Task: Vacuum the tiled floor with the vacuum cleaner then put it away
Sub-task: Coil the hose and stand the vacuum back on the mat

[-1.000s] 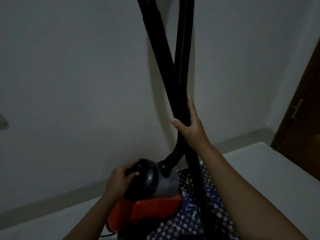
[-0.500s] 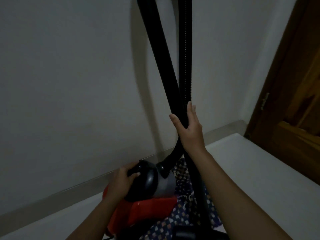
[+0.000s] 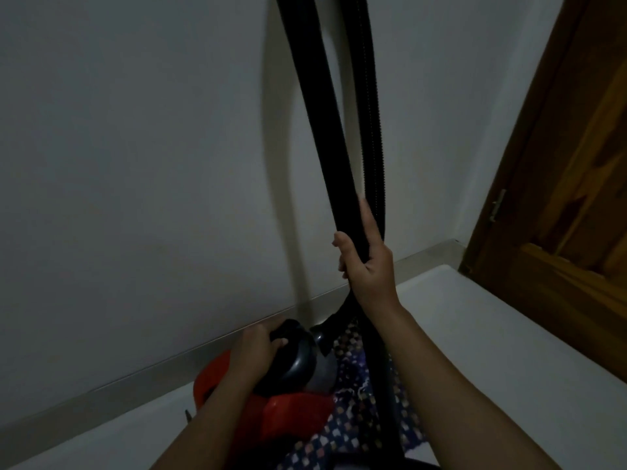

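A red and black canister vacuum cleaner (image 3: pixel 291 405) is low in the head view, close to the wall. My left hand (image 3: pixel 252 354) grips its black handle at the top. A smooth black wand (image 3: pixel 315 106) and a ribbed black hose (image 3: pixel 368 106) rise from it and leave the frame at the top. My right hand (image 3: pixel 368 262) holds both together at mid height, thumb on the left side and fingers around the back. The hose curves down into the grey front of the canister (image 3: pixel 324 371).
A plain grey wall (image 3: pixel 135 164) with a pale baseboard (image 3: pixel 101 395) stands right ahead. The pale tiled floor (image 3: pixel 475 334) stretches to the right. A brown wooden door (image 3: pixel 570 198) fills the right side. Patterned blue cloth (image 3: pixel 359 422) shows below the canister.
The view has swung right, so more of the wooden door shows. The canister sits lower and nearer the baseboard. Both hands keep their holds.
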Tool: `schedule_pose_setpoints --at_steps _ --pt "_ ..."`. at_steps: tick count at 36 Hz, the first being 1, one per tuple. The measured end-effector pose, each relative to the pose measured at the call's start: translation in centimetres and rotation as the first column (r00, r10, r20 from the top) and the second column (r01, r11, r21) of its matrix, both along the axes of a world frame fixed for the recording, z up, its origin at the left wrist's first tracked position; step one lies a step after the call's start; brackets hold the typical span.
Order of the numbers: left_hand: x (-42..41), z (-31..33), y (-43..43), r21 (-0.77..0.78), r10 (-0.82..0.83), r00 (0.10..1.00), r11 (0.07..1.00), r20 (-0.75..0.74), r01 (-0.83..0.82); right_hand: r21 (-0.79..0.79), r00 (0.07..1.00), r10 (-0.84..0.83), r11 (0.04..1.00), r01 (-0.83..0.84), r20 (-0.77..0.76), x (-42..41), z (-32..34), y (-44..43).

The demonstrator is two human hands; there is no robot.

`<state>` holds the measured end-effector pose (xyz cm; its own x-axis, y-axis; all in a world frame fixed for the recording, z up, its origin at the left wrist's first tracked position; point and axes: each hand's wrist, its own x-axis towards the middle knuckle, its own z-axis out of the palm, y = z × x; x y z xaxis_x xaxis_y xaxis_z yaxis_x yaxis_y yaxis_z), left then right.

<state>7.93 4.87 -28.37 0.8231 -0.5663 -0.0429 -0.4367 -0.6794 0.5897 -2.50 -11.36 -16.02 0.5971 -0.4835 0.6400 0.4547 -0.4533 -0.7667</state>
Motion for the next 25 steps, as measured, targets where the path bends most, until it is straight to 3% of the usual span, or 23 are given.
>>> schedule_pose_setpoints --at_steps 14,25 --pt "0.1 -0.2 0.1 0.034 0.071 0.997 0.997 -0.032 -0.069 -0.105 0.995 -0.006 0.994 0.016 0.096 1.5 5.1 -2.4" --pt "0.9 -2.0 0.1 -0.037 0.055 0.998 0.998 -0.044 -0.056 0.003 0.989 0.068 0.998 -0.069 0.13 3.7 3.0 0.0"
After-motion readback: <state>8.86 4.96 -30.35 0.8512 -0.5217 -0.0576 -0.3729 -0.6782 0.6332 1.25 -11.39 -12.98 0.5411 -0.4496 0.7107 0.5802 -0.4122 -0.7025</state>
